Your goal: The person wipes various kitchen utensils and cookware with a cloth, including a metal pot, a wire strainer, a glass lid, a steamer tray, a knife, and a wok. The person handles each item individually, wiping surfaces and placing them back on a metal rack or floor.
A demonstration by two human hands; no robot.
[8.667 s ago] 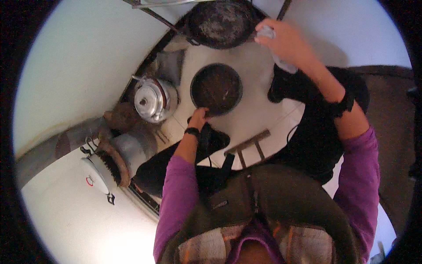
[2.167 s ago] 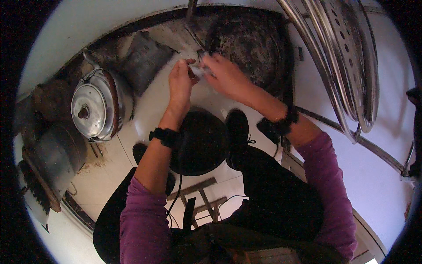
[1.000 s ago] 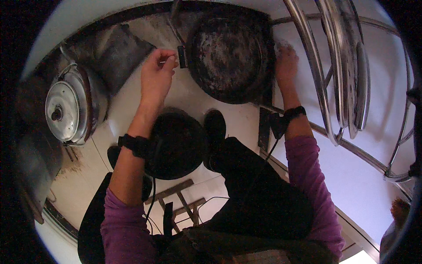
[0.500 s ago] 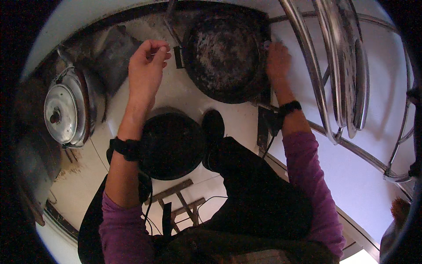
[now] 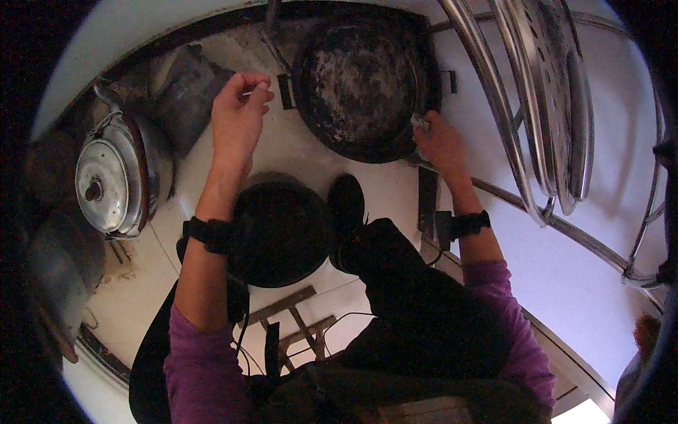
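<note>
A large round blackened pan (image 5: 360, 88) with a scuffed, patchy face and two square side handles is at the far middle. My right hand (image 5: 443, 145) is closed at its lower right rim, with a small pale wad (image 5: 419, 121) at the fingertips. The fingers hide part of the wad, so its kind is unclear. To the left of the pan, short of its left handle, my left hand (image 5: 238, 120) is raised with thumb and fingers pinched together. A tiny whitish bit shows there, too small to name.
A metal kettle (image 5: 106, 185) with a dark lid knob stands at the left, beside a grey cloth-like piece (image 5: 185, 88). A dark round vessel (image 5: 281, 237) sits by my shoe (image 5: 346, 205). Shiny metal tubing (image 5: 487, 85) rises at the right; a wooden stool (image 5: 289, 314) is below.
My right hand has come down along the pan's right rim toward me, uncovering the right handle. My left hand has shifted slightly down and right, still pinched.
</note>
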